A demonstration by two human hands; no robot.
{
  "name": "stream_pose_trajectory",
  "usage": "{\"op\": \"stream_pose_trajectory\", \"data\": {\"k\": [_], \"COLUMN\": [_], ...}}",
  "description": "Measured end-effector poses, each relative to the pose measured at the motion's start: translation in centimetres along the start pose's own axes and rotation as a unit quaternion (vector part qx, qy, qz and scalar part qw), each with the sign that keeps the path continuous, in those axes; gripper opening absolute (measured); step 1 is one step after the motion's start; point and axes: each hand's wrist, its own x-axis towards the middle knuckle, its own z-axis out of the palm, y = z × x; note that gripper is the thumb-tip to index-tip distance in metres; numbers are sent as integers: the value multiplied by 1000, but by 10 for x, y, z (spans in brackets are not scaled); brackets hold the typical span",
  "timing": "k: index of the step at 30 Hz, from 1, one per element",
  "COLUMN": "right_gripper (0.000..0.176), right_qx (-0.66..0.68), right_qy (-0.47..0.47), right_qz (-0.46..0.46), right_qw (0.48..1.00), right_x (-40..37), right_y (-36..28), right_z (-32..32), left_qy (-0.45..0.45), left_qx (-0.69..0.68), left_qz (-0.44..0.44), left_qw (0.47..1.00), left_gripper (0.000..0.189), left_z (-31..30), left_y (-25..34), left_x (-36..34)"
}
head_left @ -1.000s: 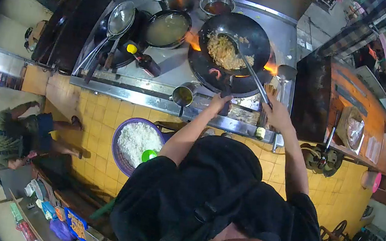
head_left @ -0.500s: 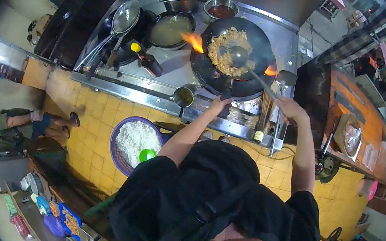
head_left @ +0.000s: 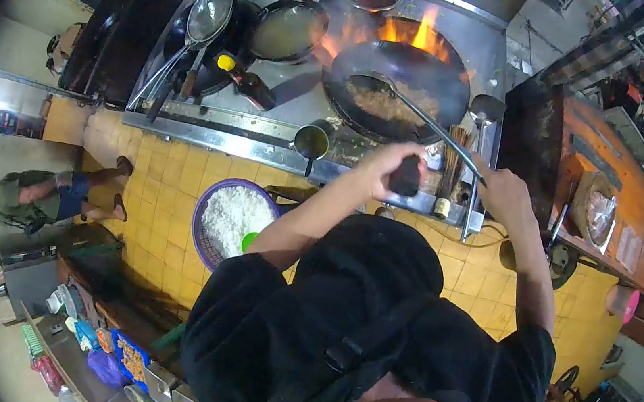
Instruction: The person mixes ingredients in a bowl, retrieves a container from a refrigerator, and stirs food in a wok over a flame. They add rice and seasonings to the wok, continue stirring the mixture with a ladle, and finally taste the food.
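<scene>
My left hand (head_left: 396, 172) is wrapped round the dark handle of a black wok (head_left: 405, 65), which is tilted over the burner. Brown fried rice (head_left: 392, 104) lies in the near part of the wok, blurred by smoke. Flames (head_left: 421, 35) rise behind its far rim. In my right hand (head_left: 502, 191) is the long handle of a cooking ladle (head_left: 430, 122), its bowl down at the food on the left side. The ladle's bowl is mostly hidden.
A sauce bottle (head_left: 253, 90), a small metal pot (head_left: 311, 142) and strainers (head_left: 210, 15) stand left on the stove. A spatula (head_left: 486, 113) rests at right. A purple basket of white rice (head_left: 199, 238) sits below left. Another person (head_left: 26, 195) stands at far left.
The wok has tipped up toward me and its handle has come nearer. Flames have flared behind it. The food has gathered at the near side, and the ladle has shifted left.
</scene>
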Motion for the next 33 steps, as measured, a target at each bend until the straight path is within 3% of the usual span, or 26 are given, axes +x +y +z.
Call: {"op": "stream_pose_trajectory", "data": {"k": [1,3,5,7,9,11,12,13,15,17,19,21,23,24,25,27,29,30,33], "right_gripper": [47,51,54,57,60,64,67,67,65,64,64,66,66,67,67,65,64,63,54], "right_qx": [11,22,46,36,28,92,92,91,74,79,92,191,170,146,146,87,85,88,89], "right_qy": [14,27,38,52,57,8,-20,-22,-10,4,1,0,-22,-33,-33,-1,13,11,4], "right_qz": [-17,-29,-38,-8,15,-11,1,0,75,87,102,33,23,11,10,78,88,96,40], "right_qw": [1000,999,998,998,998,996,996,996,994,993,990,981,985,989,989,993,992,991,995], "right_x": [-8,-19,-25,-17,-16,-15,-15,-16,-15,-7,-9,-13,-20,-19,-14,-6,4,3,-14], "right_y": [-2,1,8,2,-4,-8,-9,-12,-18,-19,-17,-10,-13,-15,-15,-20,-18,-19,-21], "right_z": [2,6,10,30,40,45,42,43,43,50,54,47,32,28,31,52,63,68,42], "left_qy": [-10,-4,101,68,63,50,47,29,76,102,45,54,91,66,87,116,131,58,77], "left_qx": [25,70,169,162,131,278,251,136,248,229,235,235,256,285,221,243,275,254,233], "left_qz": [-13,70,38,54,-42,-33,30,-1,107,130,55,-2,-3,60,80,136,146,84,22], "left_qw": [1000,995,980,983,989,959,966,990,960,959,969,970,962,954,968,953,941,962,969], "left_gripper": [18,15,13,17,18,20,24,26,22,19,17,18,19,21,20,19,18,19,20], "left_z": [-14,-74,-56,-27,7,5,-7,-37,-76,-59,-35,-21,-22,-44,-57,-72,-62,-42,-26], "left_y": [8,6,-11,-50,-57,-26,-8,9,2,-39,-64,-64,-30,-11,-1,-9,-48,-58,-68], "left_x": [9,52,24,-7,-43,-35,-16,15,41,19,-17,-32,-12,13,32,46,28,1,-19]}}
